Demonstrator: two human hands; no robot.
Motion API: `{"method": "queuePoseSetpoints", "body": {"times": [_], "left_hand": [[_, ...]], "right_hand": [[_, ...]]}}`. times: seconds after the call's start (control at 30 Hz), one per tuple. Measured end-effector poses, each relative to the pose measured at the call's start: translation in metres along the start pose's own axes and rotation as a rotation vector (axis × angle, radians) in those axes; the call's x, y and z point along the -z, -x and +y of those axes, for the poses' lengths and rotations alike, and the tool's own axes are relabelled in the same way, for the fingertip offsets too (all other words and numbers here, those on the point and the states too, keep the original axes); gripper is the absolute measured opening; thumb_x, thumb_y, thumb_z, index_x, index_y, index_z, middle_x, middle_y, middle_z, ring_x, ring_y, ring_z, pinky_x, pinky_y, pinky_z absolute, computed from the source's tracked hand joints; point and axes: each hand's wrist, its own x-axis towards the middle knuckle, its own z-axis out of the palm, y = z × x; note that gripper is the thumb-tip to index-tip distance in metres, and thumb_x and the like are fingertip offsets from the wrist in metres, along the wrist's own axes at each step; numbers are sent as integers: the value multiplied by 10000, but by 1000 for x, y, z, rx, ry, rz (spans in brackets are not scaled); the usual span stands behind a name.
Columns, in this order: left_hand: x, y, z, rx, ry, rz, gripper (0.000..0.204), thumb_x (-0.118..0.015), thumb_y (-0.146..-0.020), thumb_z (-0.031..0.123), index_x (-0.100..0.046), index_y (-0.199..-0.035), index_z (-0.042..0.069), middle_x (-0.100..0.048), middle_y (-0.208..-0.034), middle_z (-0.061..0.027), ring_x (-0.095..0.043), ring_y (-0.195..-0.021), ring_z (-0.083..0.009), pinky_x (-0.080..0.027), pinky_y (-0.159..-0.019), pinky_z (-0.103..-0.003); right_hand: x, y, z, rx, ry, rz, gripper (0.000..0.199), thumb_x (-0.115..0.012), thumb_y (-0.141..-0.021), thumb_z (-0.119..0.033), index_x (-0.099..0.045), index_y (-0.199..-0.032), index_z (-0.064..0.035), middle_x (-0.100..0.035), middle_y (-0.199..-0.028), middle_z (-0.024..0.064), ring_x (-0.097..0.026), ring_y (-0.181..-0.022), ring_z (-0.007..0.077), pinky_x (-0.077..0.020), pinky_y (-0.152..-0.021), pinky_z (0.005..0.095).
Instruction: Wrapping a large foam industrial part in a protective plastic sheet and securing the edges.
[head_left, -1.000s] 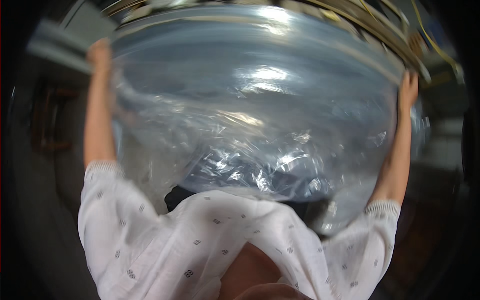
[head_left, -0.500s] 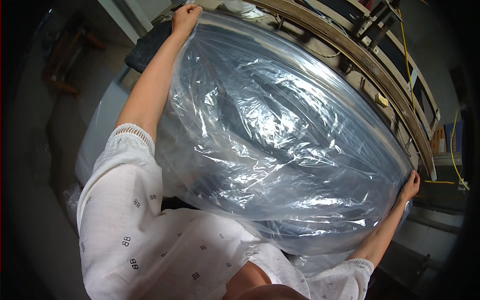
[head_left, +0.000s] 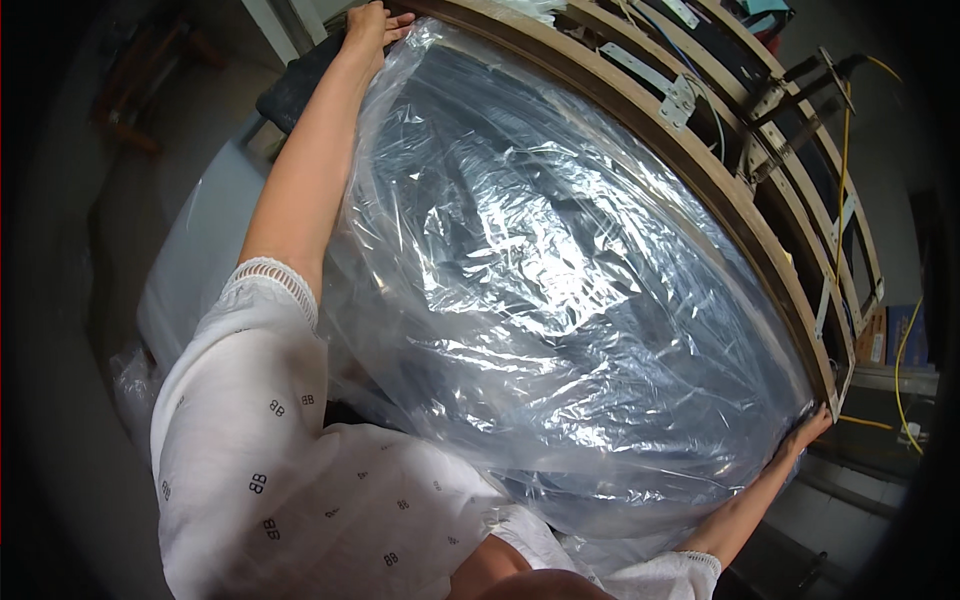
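A large sheet of clear, wrinkled plastic film (head_left: 480, 290) spreads across the machine bed in front of me, bright with reflections. At its far left corner is my left hand (head_left: 372, 30), its fingers stretched apart toward the bunched film edge and the end of a long curved bar (head_left: 640, 130). My right hand (head_left: 812, 430) is at the near right corner, by the other end of that bar and against the film. Its fingers are small and partly hidden, so their grip is unclear. The bar now lies close along the film's far edge.
Beyond the bar is a frame of wooden slats with metal brackets (head_left: 678, 100) and a spring linkage (head_left: 765, 130). A yellow cable (head_left: 846, 190) hangs at the right. Boxes (head_left: 900, 335) stand on a shelf at far right. Pale sheet material (head_left: 195, 235) hangs at the left.
The curved bar and slatted frame have come down toward me over the film's far edge. My left fingers have spread from a pinch on the film. My right hand has moved lower.
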Motion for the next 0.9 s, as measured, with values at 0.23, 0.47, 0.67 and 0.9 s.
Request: {"method": "queuePoseSetpoints", "body": {"times": [0.23, 0.47, 0.67, 0.9], "left_hand": [[11, 3, 9, -450, -594, 179, 408, -412, -920, 386, -596, -881, 25, -588, -827, -75, -568, -787, -210, -446, -742, -343], [17, 68, 37, -408, -135, -343, 219, -548, -902, 221, -646, -878, 26, -613, -825, -6, -532, -822, -68, -418, -755, -214], [34, 147, 78, -267, -319, -571, 366, -500, -930, 362, -543, -1122, 53, -592, -961, 5, -537, -824, -46, -443, -744, -217], [67, 216, 57, -359, -683, -523, 328, -690, -800, 225, -582, -1013, 0, -527, -703, 9, -466, -654, -69, -384, -582, -218]], "right_hand": [[-2, -8, -6, 49, -55, -44, 470, -399, -941, -328, -503, -1129, 91, -522, -1125, 199, -485, -1023, 274, -358, -911, 352], [6, 23, -22, 343, 71, -357, 395, -516, -906, -326, -563, -933, 66, -553, -797, 140, -493, -718, 258, -414, -740, 360], [63, 45, -3, 125, 341, -288, 346, -555, -881, -297, -587, -990, 30, -575, -992, 165, -539, -872, 276, -415, -798, 361], [43, 120, -176, 504, 176, -104, 329, -534, -905, -204, -523, -1180, -23, -539, -1119, 150, -516, -1006, 258, -410, -869, 356]]}}
